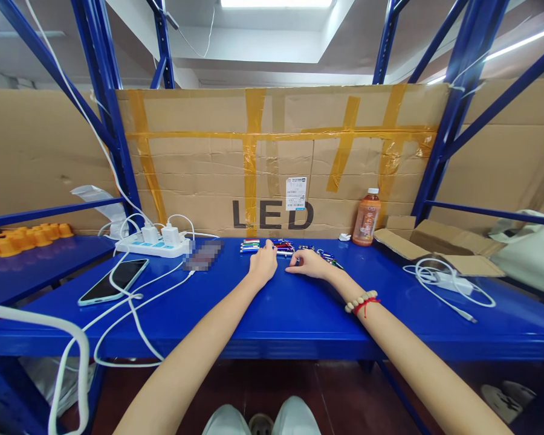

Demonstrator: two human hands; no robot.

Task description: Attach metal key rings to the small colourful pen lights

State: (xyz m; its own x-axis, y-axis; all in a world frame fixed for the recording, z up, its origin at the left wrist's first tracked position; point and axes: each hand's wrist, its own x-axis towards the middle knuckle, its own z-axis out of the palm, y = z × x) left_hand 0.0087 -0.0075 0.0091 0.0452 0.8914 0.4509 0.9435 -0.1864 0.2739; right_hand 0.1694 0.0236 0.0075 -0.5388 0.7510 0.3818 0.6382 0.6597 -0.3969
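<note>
My left hand [263, 264] is closed, its fingertips down among small, slim, shiny coloured sticks [250, 246]; what it grips, if anything, is hidden. My right hand [309, 264] is just to the right, with thumb and bent forefinger curled together in a pinch. Anything in that pinch is too small to make out. Between and behind the hands lie more red, blue and silver sticks [284, 246]. A looser group of similar small pieces [330, 258] sits behind my right hand, partly covered by it.
The blue table [272, 314] backs onto a taped cardboard sheet [199, 175]. At left are a power strip [156, 244], a phone [113, 282] and white cables [136, 320]. At right stand an orange drink bottle [367, 219], an open carton [435, 244] and a coiled charger cable [453, 283].
</note>
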